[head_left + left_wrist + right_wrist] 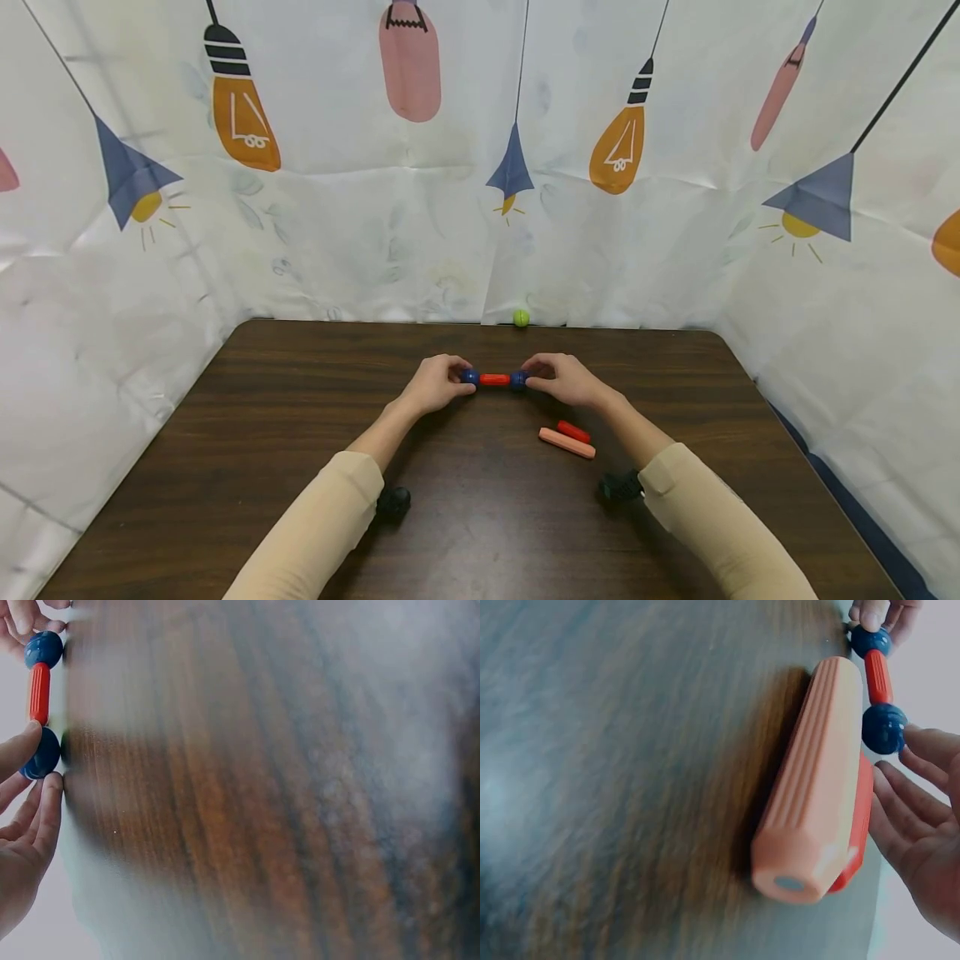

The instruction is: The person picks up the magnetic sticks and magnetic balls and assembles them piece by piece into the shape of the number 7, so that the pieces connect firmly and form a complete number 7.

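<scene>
A short red rod [495, 379] joins two dark blue balls, one at each end, in a straight dumbbell shape low over the far-middle tabletop. My left hand [437, 385] pinches the left blue ball [470, 377] between thumb and fingers. At the other end, my right hand [567, 380] has thumb and fingertips around the right blue ball [518, 381]. Nearer me, below the right hand, a longer peach ridged rod [567, 442] lies beside another red rod [573, 431]. In the right wrist view the peach rod [806, 795] shows a hole in its end.
The brown wood-grain table [300, 467] spreads under both forearms. A small yellow-green ball [521, 317] sits at its far edge. White printed curtains [337, 242] hang behind and at both sides. A dark device [621, 486] shows at the right sleeve, another [393, 502] at the left.
</scene>
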{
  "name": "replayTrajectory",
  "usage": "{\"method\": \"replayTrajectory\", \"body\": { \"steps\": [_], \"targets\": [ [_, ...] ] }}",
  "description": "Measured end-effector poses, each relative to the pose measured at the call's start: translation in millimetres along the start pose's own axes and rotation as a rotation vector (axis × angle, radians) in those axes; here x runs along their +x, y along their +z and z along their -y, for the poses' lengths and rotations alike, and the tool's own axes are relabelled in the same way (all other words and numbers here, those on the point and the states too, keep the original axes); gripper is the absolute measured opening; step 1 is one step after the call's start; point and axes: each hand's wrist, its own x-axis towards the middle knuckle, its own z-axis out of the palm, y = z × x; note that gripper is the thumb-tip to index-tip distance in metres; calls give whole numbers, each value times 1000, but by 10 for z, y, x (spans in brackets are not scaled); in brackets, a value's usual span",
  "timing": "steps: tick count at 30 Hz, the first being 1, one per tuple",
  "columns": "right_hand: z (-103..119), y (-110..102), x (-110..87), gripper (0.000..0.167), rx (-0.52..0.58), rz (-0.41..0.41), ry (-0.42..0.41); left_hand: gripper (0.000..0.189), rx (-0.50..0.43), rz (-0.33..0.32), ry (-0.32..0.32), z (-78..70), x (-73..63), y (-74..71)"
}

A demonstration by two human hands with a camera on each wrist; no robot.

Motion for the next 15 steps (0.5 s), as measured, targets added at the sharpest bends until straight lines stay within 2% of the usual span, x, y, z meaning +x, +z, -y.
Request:
{"method": "replayTrajectory", "body": {
  "steps": [15],
  "targets": [
    [-66, -57, -172, 28, 4, 16, -2, 36, -5, 3, -15, 9, 7, 19]
  ]
}}
